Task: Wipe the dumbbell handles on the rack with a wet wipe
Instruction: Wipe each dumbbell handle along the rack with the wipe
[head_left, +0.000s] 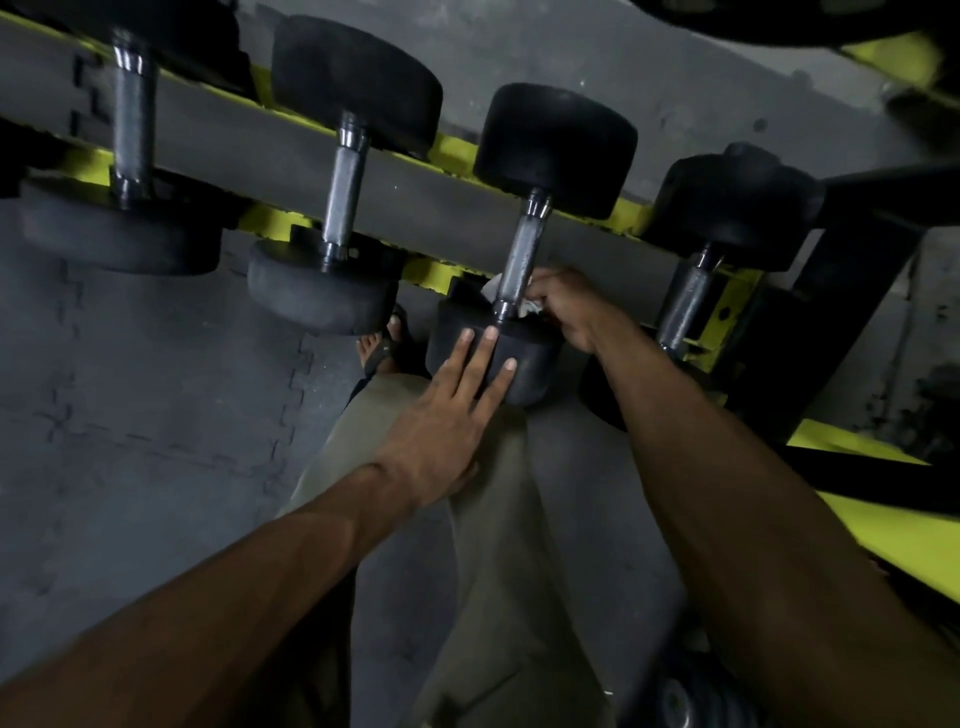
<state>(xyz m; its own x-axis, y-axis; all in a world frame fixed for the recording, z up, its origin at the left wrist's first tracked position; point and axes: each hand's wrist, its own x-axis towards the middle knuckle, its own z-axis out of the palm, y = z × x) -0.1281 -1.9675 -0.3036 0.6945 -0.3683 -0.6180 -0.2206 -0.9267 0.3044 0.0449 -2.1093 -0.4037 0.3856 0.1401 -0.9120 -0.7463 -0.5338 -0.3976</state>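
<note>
Several black dumbbells lie across a yellow rack. My left hand lies flat with straight fingers on the near head of the third dumbbell. The knurled steel handle of that dumbbell runs up from this head. My right hand holds a white wet wipe against the lower end of that handle, with the wipe partly hidden behind the handle and my fingers. The dumbbell handles on the left and on the right are untouched.
Grey interlocking floor mats lie below the rack. My sandalled foot stands under the second dumbbell. A black rack upright and yellow frame parts stand on the right. A large dumbbell sits at the far left.
</note>
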